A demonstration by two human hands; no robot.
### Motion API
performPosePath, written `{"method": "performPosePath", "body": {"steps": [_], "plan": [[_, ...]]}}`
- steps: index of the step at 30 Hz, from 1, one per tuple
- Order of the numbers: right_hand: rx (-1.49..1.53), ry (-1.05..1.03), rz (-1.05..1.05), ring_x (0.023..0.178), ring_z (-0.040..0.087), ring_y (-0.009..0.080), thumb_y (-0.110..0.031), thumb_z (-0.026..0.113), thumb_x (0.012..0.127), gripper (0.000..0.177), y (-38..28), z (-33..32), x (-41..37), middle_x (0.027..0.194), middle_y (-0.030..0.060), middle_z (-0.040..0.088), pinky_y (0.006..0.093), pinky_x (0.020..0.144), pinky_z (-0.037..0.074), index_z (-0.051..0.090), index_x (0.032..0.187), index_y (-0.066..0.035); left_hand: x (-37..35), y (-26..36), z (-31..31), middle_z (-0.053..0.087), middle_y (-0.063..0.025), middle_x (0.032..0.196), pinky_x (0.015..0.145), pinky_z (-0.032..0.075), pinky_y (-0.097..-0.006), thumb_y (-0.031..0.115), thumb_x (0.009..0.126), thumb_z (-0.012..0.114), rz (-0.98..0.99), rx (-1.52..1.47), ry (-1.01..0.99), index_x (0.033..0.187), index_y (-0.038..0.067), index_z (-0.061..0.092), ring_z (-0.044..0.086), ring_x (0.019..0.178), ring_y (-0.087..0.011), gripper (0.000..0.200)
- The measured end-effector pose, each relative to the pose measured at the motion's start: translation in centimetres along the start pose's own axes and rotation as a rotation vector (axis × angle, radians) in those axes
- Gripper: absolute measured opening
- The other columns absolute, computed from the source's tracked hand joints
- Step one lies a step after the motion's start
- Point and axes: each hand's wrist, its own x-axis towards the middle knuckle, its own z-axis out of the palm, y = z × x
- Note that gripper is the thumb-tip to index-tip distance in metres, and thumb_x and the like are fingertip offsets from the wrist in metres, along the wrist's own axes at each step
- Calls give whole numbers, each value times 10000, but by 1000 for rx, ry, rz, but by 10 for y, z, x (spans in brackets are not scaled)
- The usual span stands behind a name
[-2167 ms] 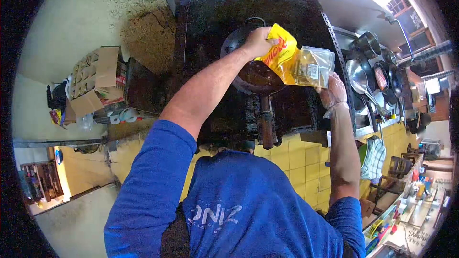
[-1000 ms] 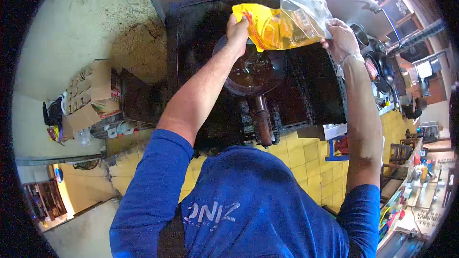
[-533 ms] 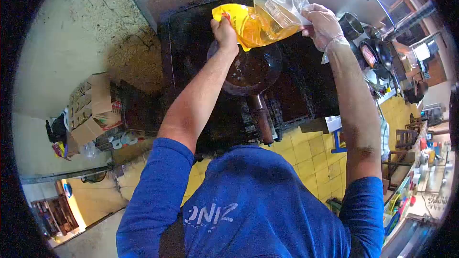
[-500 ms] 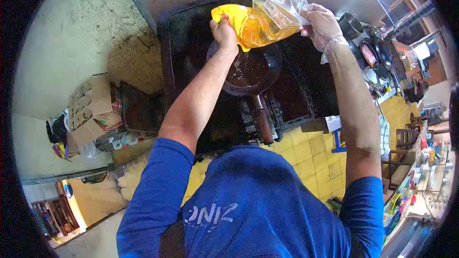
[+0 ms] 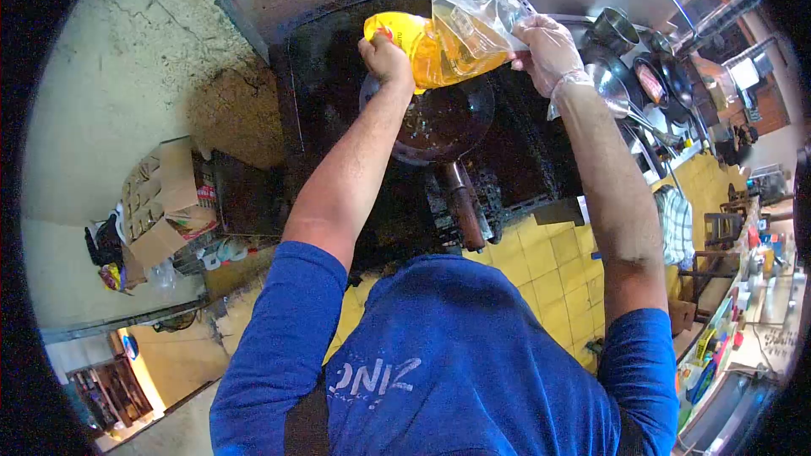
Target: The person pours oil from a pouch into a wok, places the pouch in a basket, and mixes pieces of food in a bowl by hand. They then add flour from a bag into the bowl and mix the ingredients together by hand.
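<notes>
A yellow and clear plastic pouch of cooking oil is tilted over a dark wok with a wooden handle. At the pouch's yellow spout end, my left hand is closed around the plastic. My right hand, in a clear plastic glove, grips the raised, clear end. Amber oil lies in the lower part of the pouch. Some liquid glistens in the wok beneath the spout, but the forearm and pouch partly hide this spot.
The wok sits on a blackened stove beside a wall. To the right are a metal pot, a strainer and a dark pan holding a red package. An opened cardboard box stands at left.
The pouch and both hands have shifted slightly left in view, as the whole scene has turned a little. The liquid falling from the spout earlier is no longer plainly visible.
</notes>
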Motion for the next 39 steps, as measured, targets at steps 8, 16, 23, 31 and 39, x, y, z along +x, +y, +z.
{"method": "performPosePath", "body": {"steps": [8,16,23,31,39], "plan": [[63,43,27,537,539,128,-39,525,905,38,-1,-6,-8,772,66,572,241,435,437,534,940,-29,-2,7,8,542,-110,927,765,444,-368,199,913,447,4,11,-51,968,-15,472,536,841,-199,223],[-24,11,-108,530,533,128,-42,542,886,73,-17,-15,-16,758,70,569,228,439,439,538,948,-4,-2,18,21,558,-103,894,722,501,-396,156,898,441,-7,-100,-113,982,-3,470,598,803,-233,183],[90,-11,-150,528,532,117,-48,549,879,35,-30,-17,-20,746,67,575,234,436,457,567,889,-19,-4,45,28,609,-168,1079,875,496,-445,204,946,361,-174,-194,-258,1098,-16,509,627,980,-311,305],[121,-28,-235,514,563,175,-7,564,820,52,-44,-13,-20,689,113,557,270,402,438,568,808,43,-17,73,36,596,-178,1137,897,497,-470,193,948,363,-75,-110,-322,1160,-49,495,622,1013,-327,348],[74,-17,-218,440,559,184,7,506,813,90,-56,-13,-26,594,119,583,287,358,450,555,741,-18,-4,63,36,592,-181,1153,921,480,-466,220,961,329,-40,-109,-326,1195,-28,484,610,1036,-335,374]]}}
